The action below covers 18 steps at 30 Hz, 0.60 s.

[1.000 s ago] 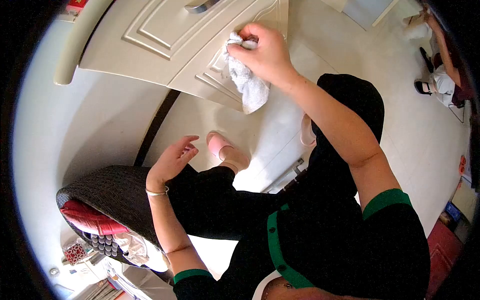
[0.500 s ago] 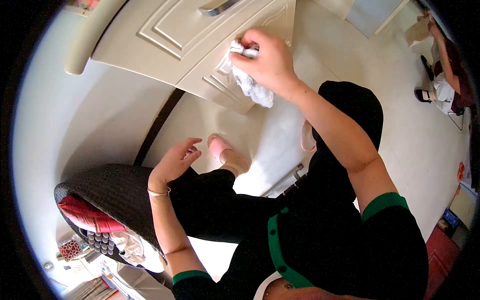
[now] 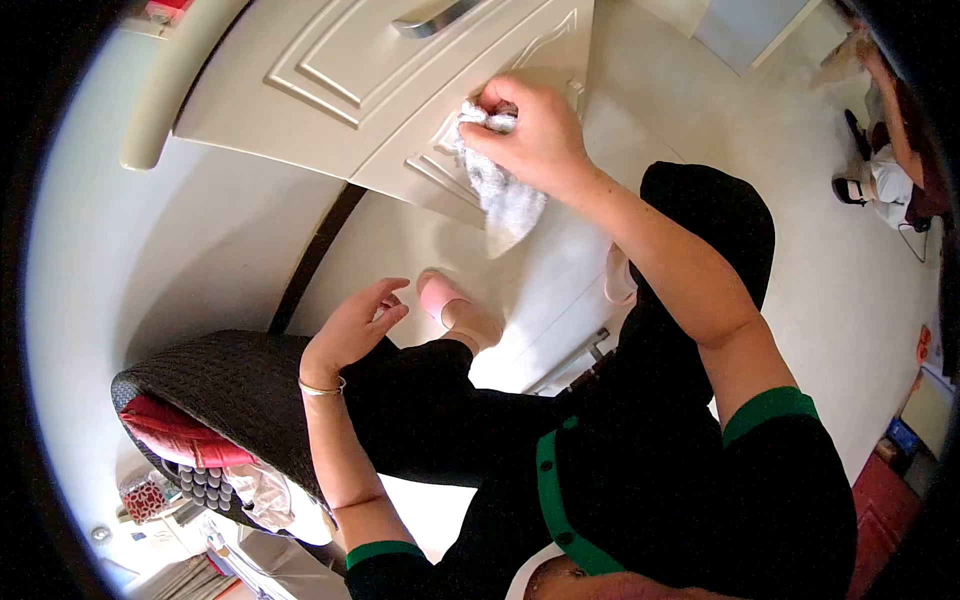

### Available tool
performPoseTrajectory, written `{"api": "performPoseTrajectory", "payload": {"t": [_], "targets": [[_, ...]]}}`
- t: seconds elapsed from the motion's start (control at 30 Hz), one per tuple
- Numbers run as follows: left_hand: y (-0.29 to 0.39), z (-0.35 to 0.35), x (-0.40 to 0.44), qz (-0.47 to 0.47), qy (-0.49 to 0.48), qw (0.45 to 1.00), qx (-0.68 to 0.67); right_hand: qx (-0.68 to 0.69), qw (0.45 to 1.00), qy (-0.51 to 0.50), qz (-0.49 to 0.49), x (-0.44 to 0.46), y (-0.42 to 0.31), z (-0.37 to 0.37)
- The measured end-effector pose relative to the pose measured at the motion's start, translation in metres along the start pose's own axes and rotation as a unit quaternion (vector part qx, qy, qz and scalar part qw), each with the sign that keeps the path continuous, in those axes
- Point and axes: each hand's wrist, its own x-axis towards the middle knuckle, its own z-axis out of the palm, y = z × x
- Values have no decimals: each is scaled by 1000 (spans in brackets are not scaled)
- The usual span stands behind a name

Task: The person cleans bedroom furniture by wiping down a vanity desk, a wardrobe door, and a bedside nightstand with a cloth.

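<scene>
A crumpled white cloth (image 3: 508, 205) hangs from my right hand (image 3: 537, 135), whose thumb and fingers pinch its top. The cloth lies in front of the lower panel of a cream cabinet (image 3: 330, 75) with moulded panels; whether it touches the surface cannot be made out. The cabinet's metal handle (image 3: 437, 18) is above and left of that hand. My left hand (image 3: 355, 325), with a bracelet at the wrist, is held in the air over my dark-clothed leg, fingers loosely curled and apart, with nothing in it.
A dark woven chair (image 3: 220, 375) with a red cushion (image 3: 180, 432) is at the lower left. My foot in a pink slipper (image 3: 437, 293) rests on the pale floor. Another person (image 3: 890, 175) sits at the far right. A white wall (image 3: 90, 260) runs along the left.
Compared with half a second ago, my right hand is slightly lower in view and the cloth hangs longer, its lower end further down. My left hand has barely moved.
</scene>
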Motion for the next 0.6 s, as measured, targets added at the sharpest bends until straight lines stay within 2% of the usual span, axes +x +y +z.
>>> {"api": "performPoseTrajectory", "payload": {"t": [0.1,0.13,0.17,0.23,0.3,0.37,0.47,0.6], "targets": [[2,-2,0,-17,4,1000,11,53,998,31,-11,2,7,-4],[1,-1,-2,-29,3,999,20,40,998,41,30,4,11,-7],[0,-1,-3,-30,3,999,17,39,998,37,30,4,14,-7],[-2,-1,-3,-7,-3,999,34,5,997,67,27,6,4,-11],[-5,1,-3,-1,3,1000,16,39,996,82,8,-5,-18,-2],[-6,1,-4,1,6,1000,-2,1,989,67,-129,-10,-39,9],[-8,0,-6,-2,6,1000,17,-45,972,85,-215,-12,-43,24],[-10,2,-10,-9,18,1000,7,-114,966,53,-225,-9,-35,17]]}}
